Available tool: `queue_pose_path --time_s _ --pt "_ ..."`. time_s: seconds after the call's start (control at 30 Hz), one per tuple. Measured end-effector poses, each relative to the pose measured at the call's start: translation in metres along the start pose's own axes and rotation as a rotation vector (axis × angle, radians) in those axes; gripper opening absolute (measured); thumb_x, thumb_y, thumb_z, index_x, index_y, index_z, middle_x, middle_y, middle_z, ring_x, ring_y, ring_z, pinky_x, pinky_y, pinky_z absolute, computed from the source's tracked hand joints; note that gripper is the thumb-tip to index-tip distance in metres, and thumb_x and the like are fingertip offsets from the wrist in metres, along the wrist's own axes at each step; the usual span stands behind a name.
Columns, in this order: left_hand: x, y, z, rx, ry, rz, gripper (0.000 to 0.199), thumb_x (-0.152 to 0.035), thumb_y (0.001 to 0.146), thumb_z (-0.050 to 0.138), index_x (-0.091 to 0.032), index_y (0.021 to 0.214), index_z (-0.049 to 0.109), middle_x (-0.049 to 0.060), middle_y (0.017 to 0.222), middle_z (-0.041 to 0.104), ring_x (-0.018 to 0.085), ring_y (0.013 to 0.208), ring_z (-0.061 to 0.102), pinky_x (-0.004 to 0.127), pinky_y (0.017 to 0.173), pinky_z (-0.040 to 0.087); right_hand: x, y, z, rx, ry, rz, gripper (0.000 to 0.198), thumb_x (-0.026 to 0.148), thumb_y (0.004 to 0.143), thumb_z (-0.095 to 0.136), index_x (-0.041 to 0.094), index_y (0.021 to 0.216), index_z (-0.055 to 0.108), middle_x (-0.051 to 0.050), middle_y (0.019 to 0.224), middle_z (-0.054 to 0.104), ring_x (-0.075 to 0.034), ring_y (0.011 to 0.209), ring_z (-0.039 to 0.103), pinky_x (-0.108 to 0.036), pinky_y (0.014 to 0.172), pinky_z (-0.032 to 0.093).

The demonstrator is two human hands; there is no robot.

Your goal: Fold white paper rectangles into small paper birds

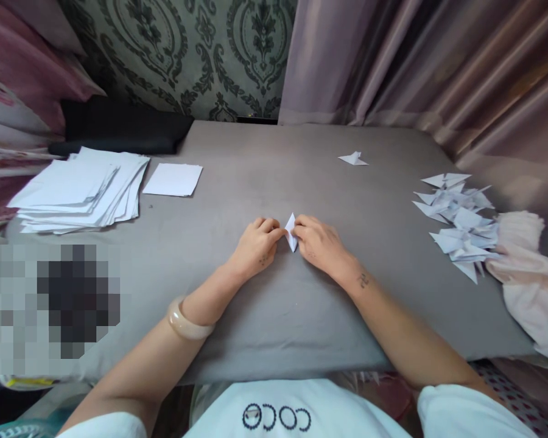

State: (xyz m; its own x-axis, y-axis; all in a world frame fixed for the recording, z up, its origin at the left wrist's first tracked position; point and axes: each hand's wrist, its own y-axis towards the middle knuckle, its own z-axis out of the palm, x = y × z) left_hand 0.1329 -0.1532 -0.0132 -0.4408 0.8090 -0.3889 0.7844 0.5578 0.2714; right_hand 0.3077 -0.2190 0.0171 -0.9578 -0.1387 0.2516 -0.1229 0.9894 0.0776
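A small white piece of folded paper (293,237), narrow and diamond-shaped, stands between my hands at the middle of the table. My left hand (259,246) pinches its left edge with thumb and fingertips. On its right side, my right hand (318,242) has its curled fingers closed on the same paper. Both hands rest low over the grey cloth. The exact fold under the fingertips is hidden.
A grey cloth covers the table (256,164). To the left lie a tall stack of white paper (82,188) and a smaller square stack (173,180). One folded paper bird (354,159) sits at the back; a pile of folded paper birds (461,219) lies right, beside pale pink fabric (530,274).
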Motion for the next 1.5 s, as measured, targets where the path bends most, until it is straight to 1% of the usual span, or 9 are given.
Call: queue_pose_path --time_s 0.3,0.43,0.53,0.63,0.8,0.97,1.17,1.33,1.5 --pt "-0.014 0.029 -0.001 0.021 -0.081 -0.293 0.021 -0.034 0.088 0.058 -0.019 0.079 0.071 0.006 0.084 0.066 0.022 0.081 0.057 0.033 0.072 0.045 -0.026 -0.008 0.028 -0.369 0.452 0.244 0.035 0.004 0.079 0.042 0.020 0.088 0.072 -0.005 0.096 0.070 -0.015 0.088 0.065 -0.029 0.084 0.049" --pt "-0.014 0.035 0.008 -0.026 -0.173 -0.428 0.008 -0.025 0.083 0.066 -0.017 0.084 0.066 0.006 0.084 0.064 0.020 0.082 0.057 0.033 0.076 0.046 -0.022 -0.012 0.026 -0.312 0.291 0.307 0.030 0.009 0.080 0.044 0.018 0.089 0.071 -0.009 0.097 0.066 -0.021 0.089 0.062 -0.033 0.082 0.049" --pt "-0.012 0.032 0.013 -0.089 -0.209 -0.407 0.019 -0.022 0.081 0.068 -0.015 0.099 0.064 0.010 0.097 0.062 0.021 0.092 0.057 0.036 0.084 0.046 -0.016 -0.013 0.026 -0.279 0.248 0.251 0.031 0.010 0.081 0.043 0.019 0.093 0.070 -0.010 0.098 0.064 -0.024 0.096 0.060 -0.035 0.082 0.049" --pt "-0.010 0.029 0.014 -0.086 -0.272 -0.417 0.013 -0.022 0.080 0.067 -0.017 0.092 0.065 0.008 0.095 0.061 0.020 0.089 0.056 0.036 0.084 0.045 -0.014 -0.013 0.028 -0.289 0.318 0.236 0.029 0.009 0.079 0.044 0.019 0.090 0.069 -0.010 0.098 0.065 -0.023 0.096 0.060 -0.036 0.086 0.048" --pt "-0.008 0.026 0.009 -0.169 -0.690 -0.483 0.007 -0.021 0.078 0.066 -0.017 0.080 0.060 0.004 0.090 0.064 0.015 0.082 0.057 0.030 0.079 0.044 -0.014 -0.010 0.027 -0.316 0.649 0.270 0.029 0.009 0.075 0.044 0.019 0.088 0.068 -0.006 0.096 0.067 -0.018 0.087 0.063 -0.032 0.081 0.048" --pt "-0.015 0.027 0.001 -0.265 -1.192 -0.641 0.022 -0.027 0.068 0.077 -0.015 0.077 0.060 -0.001 0.076 0.063 0.010 0.068 0.057 0.024 0.069 0.043 -0.010 -0.008 0.020 -0.299 1.184 0.434 0.022 0.019 0.078 0.051 0.021 0.093 0.067 -0.003 0.092 0.071 -0.017 0.087 0.065 -0.031 0.079 0.049" --pt "-0.024 0.031 -0.004 -0.458 -1.548 -0.702 0.046 -0.018 0.060 0.084 -0.018 0.099 0.059 -0.002 0.084 0.065 0.008 0.072 0.058 0.018 0.063 0.042 0.008 -0.006 0.013 -0.248 1.526 0.505 0.039 0.042 0.074 0.074 0.021 0.105 0.063 -0.004 0.099 0.072 -0.017 0.092 0.065 -0.031 0.083 0.049" --pt "-0.031 0.031 -0.004 -0.371 -1.610 -0.729 0.047 -0.019 0.064 0.084 -0.019 0.105 0.062 -0.001 0.085 0.066 0.007 0.070 0.059 0.020 0.067 0.047 0.014 -0.004 0.014 -0.326 1.648 0.522 0.031 0.037 0.069 0.079 0.021 0.093 0.069 -0.002 0.095 0.073 -0.016 0.093 0.065 -0.032 0.090 0.048" --pt "-0.031 0.029 0.000 -0.314 -1.482 -0.656 0.032 -0.021 0.063 0.084 -0.018 0.090 0.066 -0.001 0.089 0.067 0.009 0.074 0.060 0.021 0.070 0.047 0.007 -0.005 0.015 -0.372 1.520 0.456 0.021 0.036 0.073 0.075 0.022 0.090 0.072 -0.001 0.091 0.074 -0.017 0.090 0.066 -0.032 0.088 0.049"
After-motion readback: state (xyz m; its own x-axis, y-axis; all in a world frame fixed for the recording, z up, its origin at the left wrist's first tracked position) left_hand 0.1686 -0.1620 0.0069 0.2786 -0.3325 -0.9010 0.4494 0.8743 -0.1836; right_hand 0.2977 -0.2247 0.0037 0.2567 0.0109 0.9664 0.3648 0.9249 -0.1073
